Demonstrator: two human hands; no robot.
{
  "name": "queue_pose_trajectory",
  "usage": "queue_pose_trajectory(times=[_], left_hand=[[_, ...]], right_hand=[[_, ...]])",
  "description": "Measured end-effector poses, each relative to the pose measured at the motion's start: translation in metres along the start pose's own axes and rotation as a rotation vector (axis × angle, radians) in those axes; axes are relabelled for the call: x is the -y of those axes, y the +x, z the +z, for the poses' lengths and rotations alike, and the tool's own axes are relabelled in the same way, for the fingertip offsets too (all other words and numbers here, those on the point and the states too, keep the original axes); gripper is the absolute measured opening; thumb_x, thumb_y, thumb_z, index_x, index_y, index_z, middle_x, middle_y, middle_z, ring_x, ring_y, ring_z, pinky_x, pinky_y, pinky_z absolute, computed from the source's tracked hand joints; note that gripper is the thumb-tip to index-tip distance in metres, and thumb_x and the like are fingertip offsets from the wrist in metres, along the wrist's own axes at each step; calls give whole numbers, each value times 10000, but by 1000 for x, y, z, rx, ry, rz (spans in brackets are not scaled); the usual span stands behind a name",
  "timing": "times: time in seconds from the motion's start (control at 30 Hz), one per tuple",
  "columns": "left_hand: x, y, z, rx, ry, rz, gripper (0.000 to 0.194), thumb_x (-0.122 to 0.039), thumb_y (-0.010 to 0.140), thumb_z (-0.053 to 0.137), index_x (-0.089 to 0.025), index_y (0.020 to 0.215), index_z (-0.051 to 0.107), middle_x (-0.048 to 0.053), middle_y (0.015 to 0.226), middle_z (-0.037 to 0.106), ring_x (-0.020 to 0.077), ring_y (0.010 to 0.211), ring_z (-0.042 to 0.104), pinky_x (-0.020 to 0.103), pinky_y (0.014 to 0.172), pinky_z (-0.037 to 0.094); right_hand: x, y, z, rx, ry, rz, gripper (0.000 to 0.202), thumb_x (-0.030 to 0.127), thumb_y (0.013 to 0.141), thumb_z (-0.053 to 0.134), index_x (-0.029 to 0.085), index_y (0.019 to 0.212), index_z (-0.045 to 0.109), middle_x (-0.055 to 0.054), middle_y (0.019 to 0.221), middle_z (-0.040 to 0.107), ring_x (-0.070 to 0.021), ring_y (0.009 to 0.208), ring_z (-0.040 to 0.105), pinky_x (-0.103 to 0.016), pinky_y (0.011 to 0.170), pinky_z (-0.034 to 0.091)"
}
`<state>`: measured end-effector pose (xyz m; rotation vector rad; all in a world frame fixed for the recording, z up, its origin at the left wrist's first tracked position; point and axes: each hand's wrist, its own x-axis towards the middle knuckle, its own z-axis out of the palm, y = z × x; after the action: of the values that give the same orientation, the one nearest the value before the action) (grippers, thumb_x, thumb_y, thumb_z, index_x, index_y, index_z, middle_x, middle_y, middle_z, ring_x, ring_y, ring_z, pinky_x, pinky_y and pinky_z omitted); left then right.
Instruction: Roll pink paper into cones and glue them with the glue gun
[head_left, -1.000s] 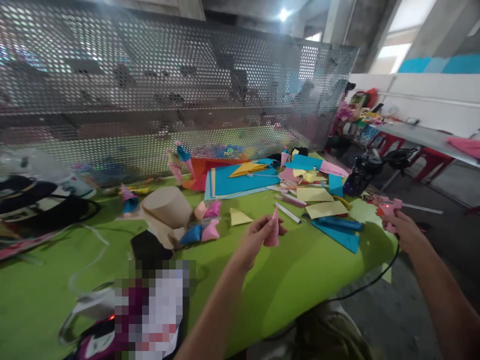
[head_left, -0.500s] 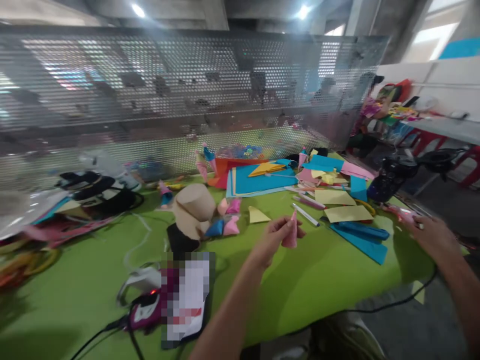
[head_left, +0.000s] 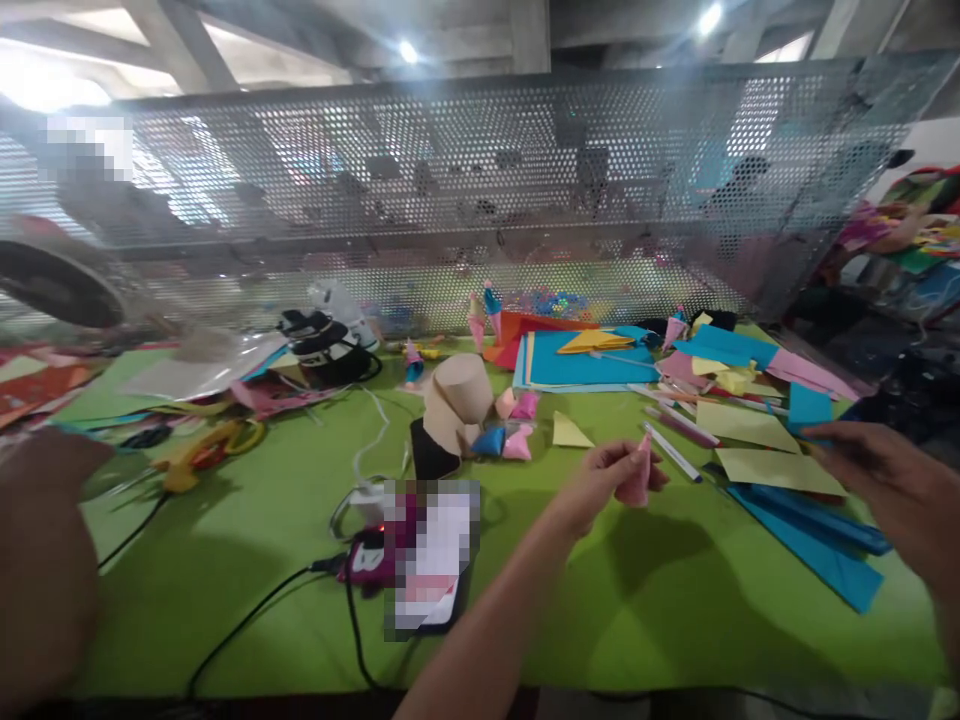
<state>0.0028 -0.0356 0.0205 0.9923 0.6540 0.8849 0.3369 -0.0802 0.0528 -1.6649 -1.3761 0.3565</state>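
Observation:
My left hand (head_left: 615, 475), slightly right of centre, pinches a small pink paper cone (head_left: 636, 485) with its point upward. The cone hangs above the green tabletop (head_left: 570, 600). On the right, my right hand (head_left: 877, 465) hovers near the yellow paper pieces (head_left: 780, 472) and a folded blue paper strip (head_left: 817, 535). Its fingers reach leftward, somewhat blurred and a little apart, with nothing visible between them. A white pen (head_left: 673, 452) lies just past the cone. Beyond my left wrist is a pale yellow paper scrap (head_left: 571, 431).
A masking tape roll (head_left: 463, 388) stands beside small pink and blue puffed pieces (head_left: 517, 442). A phone (head_left: 435, 560) and a corded purple device (head_left: 371, 562) lie in front. Another person's arm (head_left: 49, 570) enters at left near a yellow glue gun (head_left: 199, 455). Perforated metal screen (head_left: 450, 200) behind.
My view has swung left, bringing another person's arm and the yellow glue gun into sight. My right hand has left the table's right edge for the paper pieces. My left hand keeps the cone.

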Motion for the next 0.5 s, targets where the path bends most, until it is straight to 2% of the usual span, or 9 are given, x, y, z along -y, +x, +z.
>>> queue_pose_trajectory(times=[0.07,0.13,0.2,0.27,0.37,0.5], left_hand=[[-1,0,0,-14,-12,2,576,-609,757,805,-104,1022,720,153,941,767,240,848,737,326,755,556],[-1,1,-1,-32,-25,6,573,-601,752,814,-101,1016,716,150,931,766,230,836,735,317,754,554],[-1,2,-1,-55,-34,14,568,-600,744,820,-107,1002,707,144,917,765,223,824,732,296,719,543],[0,4,0,-77,-40,28,563,-605,734,825,-115,979,696,136,901,762,215,805,726,268,665,522],[2,5,3,-110,-38,51,561,-610,717,834,-116,942,692,115,865,750,178,726,695,243,615,489],[3,4,8,-139,-8,49,571,-620,699,842,-110,904,688,52,759,691,101,580,589,237,590,469]], right_hand=[[36,2,35,238,118,-140,336,538,833,715,303,1073,736,-51,1067,712,-240,927,630,-358,829,470],[59,2,69,366,199,-161,345,552,870,693,269,1065,726,-56,982,699,-218,847,607,-337,736,468],[71,-1,98,464,280,-129,383,564,871,696,250,1091,713,-48,901,685,-197,755,582,-319,647,457],[74,-6,120,466,327,-102,389,556,856,724,241,1085,714,-31,815,667,-182,694,570,-310,605,447],[72,-14,137,478,498,-59,343,500,857,754,236,1072,707,-19,771,677,-190,709,629,-324,655,496],[69,-22,141,473,653,-11,288,458,846,779,227,1012,733,-34,856,703,-192,762,663,-328,698,531]])
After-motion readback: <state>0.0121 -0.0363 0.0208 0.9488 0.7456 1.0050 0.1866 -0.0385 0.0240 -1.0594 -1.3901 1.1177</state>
